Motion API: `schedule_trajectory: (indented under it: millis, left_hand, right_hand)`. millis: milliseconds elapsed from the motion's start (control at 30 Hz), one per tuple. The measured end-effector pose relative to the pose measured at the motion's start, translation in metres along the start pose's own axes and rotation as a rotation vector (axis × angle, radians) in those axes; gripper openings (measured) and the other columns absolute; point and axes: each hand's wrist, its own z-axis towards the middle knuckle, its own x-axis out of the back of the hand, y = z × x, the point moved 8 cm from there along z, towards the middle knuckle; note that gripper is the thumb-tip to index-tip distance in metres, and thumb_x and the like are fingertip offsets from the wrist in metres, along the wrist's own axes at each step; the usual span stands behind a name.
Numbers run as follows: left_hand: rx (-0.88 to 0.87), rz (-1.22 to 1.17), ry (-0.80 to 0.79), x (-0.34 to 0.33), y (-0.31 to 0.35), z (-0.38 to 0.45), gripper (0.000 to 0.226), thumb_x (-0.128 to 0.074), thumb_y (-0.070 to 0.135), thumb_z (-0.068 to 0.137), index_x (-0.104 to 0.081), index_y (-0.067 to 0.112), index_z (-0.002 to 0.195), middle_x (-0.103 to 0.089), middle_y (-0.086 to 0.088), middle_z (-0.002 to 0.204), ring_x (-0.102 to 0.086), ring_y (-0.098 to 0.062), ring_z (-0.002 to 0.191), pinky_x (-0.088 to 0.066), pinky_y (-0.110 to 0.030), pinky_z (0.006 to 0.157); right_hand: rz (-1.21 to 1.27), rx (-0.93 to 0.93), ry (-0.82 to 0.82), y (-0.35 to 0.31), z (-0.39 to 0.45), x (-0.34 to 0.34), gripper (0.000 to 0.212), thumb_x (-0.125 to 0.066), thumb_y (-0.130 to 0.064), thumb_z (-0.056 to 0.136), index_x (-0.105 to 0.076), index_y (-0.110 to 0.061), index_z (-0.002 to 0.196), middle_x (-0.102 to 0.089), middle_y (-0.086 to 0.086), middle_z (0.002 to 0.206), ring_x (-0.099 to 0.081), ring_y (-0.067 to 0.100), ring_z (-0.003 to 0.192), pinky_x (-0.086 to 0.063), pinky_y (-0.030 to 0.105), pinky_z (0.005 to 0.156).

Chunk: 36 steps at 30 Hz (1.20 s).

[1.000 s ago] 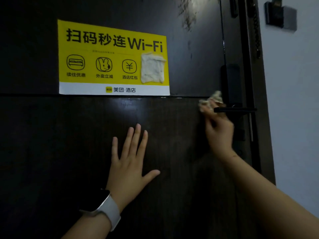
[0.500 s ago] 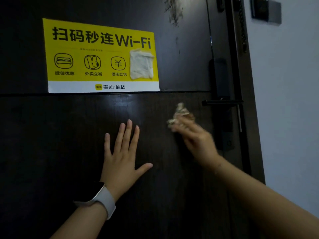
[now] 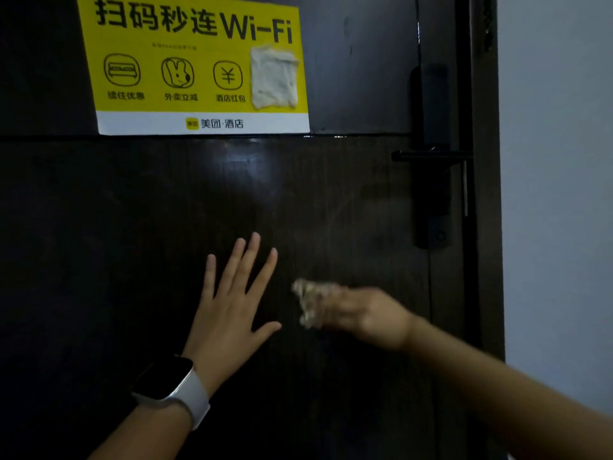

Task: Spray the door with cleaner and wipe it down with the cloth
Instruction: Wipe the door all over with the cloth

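Observation:
The dark brown door (image 3: 99,227) fills most of the view. My left hand (image 3: 232,313) lies flat on its lower panel with fingers spread, a watch with a white band on the wrist. My right hand (image 3: 368,317), blurred by motion, presses a small crumpled pale cloth (image 3: 310,302) against the door just right of the left hand's thumb. No spray bottle is in view.
A yellow Wi-Fi poster (image 3: 195,64) with a pale patch stuck on it hangs on the upper panel. A black lever handle (image 3: 428,156) and lock plate (image 3: 431,200) sit at the door's right edge. A light wall (image 3: 557,194) is to the right.
My right hand has swept the cloth from beside the handle down and left across the lower panel toward my left hand. The left hand has stayed flat on the door.

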Motion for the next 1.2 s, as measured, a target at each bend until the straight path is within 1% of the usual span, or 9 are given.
schedule_trajectory:
  millis: [200, 267, 367, 433, 533, 700, 867, 1067, 1200]
  left_hand:
    - [0.061, 0.021, -0.101, -0.032, -0.009, -0.011, 0.135, -0.075, 0.076, 0.048, -0.018, 0.017, 0.155, 0.000, -0.014, 0.163, 0.007, -0.027, 0.150, 0.010, -0.051, 0.116]
    - [0.054, 0.018, -0.078, -0.032, -0.010, -0.010, 0.135, -0.073, 0.077, 0.049, -0.017, 0.016, 0.155, 0.000, -0.014, 0.163, 0.007, -0.027, 0.150, 0.011, -0.051, 0.116]
    - [0.036, -0.009, -0.058, -0.030, -0.010, -0.011, 0.133, -0.073, 0.076, 0.052, -0.015, 0.016, 0.155, 0.001, -0.013, 0.163, 0.007, -0.027, 0.150, 0.012, -0.050, 0.116]
    - [0.029, -0.020, -0.060, -0.030, -0.009, -0.012, 0.134, -0.071, 0.078, 0.051, -0.015, 0.015, 0.155, 0.002, -0.013, 0.163, 0.007, -0.028, 0.150, 0.013, -0.050, 0.116]
    - [0.034, -0.022, -0.074, -0.029, -0.010, -0.013, 0.139, -0.074, 0.077, 0.047, -0.013, 0.016, 0.156, 0.004, -0.013, 0.163, 0.008, -0.028, 0.150, 0.012, -0.051, 0.116]
    - [0.027, -0.013, -0.068, -0.030, -0.009, -0.013, 0.139, -0.075, 0.076, 0.048, -0.010, 0.016, 0.156, 0.006, -0.013, 0.163, 0.009, -0.028, 0.150, 0.011, -0.053, 0.116]
    - [0.033, -0.050, -0.038, -0.027, -0.008, -0.026, 0.131, -0.077, 0.068, 0.056, -0.012, 0.015, 0.155, 0.007, -0.013, 0.163, 0.010, -0.028, 0.150, 0.011, -0.051, 0.117]
    - [0.043, -0.151, -0.111, -0.046, 0.009, -0.088, 0.121, -0.077, 0.060, 0.062, -0.013, 0.015, 0.155, 0.005, -0.012, 0.164, 0.007, -0.025, 0.150, 0.006, -0.051, 0.119]
    - [0.053, -0.128, -0.177, -0.064, 0.006, -0.101, 0.126, -0.080, 0.061, 0.058, -0.014, 0.014, 0.155, 0.004, -0.012, 0.164, 0.005, -0.026, 0.150, 0.006, -0.050, 0.119]
  right_hand:
    - [-0.046, -0.532, 0.482, 0.080, 0.053, 0.071, 0.034, -0.050, -0.014, 0.092, -0.070, -0.017, 0.119, -0.057, 0.006, 0.137, -0.055, 0.021, 0.125, -0.047, 0.036, 0.104]
    - [-0.007, -0.545, 0.505, 0.057, 0.055, 0.048, 0.035, -0.053, -0.010, 0.092, -0.067, -0.018, 0.122, -0.052, 0.005, 0.142, -0.049, 0.016, 0.131, -0.042, 0.031, 0.109]
    - [0.084, -0.221, 0.251, -0.025, 0.027, -0.017, 0.045, -0.062, -0.002, 0.090, -0.059, -0.017, 0.133, -0.045, 0.005, 0.148, -0.039, 0.016, 0.139, -0.037, 0.031, 0.113]
    - [0.048, 0.024, 0.038, -0.058, 0.002, -0.044, 0.043, -0.063, -0.007, 0.089, -0.060, -0.018, 0.131, -0.054, 0.002, 0.141, -0.046, 0.016, 0.130, -0.048, 0.030, 0.100]
    - [0.014, 0.162, -0.096, -0.036, 0.006, -0.036, 0.032, -0.042, -0.015, 0.101, -0.057, -0.019, 0.130, -0.058, 0.002, 0.136, -0.052, 0.018, 0.124, -0.050, 0.032, 0.096]
    - [-0.086, -0.172, 0.171, 0.037, 0.075, 0.045, 0.038, -0.047, -0.008, 0.094, -0.061, -0.020, 0.128, -0.052, 0.005, 0.142, -0.051, 0.020, 0.129, -0.046, 0.033, 0.105]
    - [-0.013, -0.450, 0.317, 0.016, 0.055, 0.020, 0.034, -0.050, -0.010, 0.096, -0.063, -0.016, 0.126, -0.053, 0.008, 0.140, -0.051, 0.021, 0.130, -0.045, 0.035, 0.106]
    - [0.195, -0.122, -0.083, -0.111, -0.074, -0.106, 0.035, -0.047, -0.013, 0.101, -0.057, -0.021, 0.133, -0.051, -0.001, 0.144, -0.042, 0.014, 0.136, -0.042, 0.031, 0.108]
    - [0.203, -0.006, -0.253, -0.122, -0.090, -0.118, 0.037, -0.033, -0.021, 0.106, -0.063, -0.020, 0.128, -0.059, -0.002, 0.136, -0.051, 0.014, 0.127, -0.049, 0.030, 0.099]
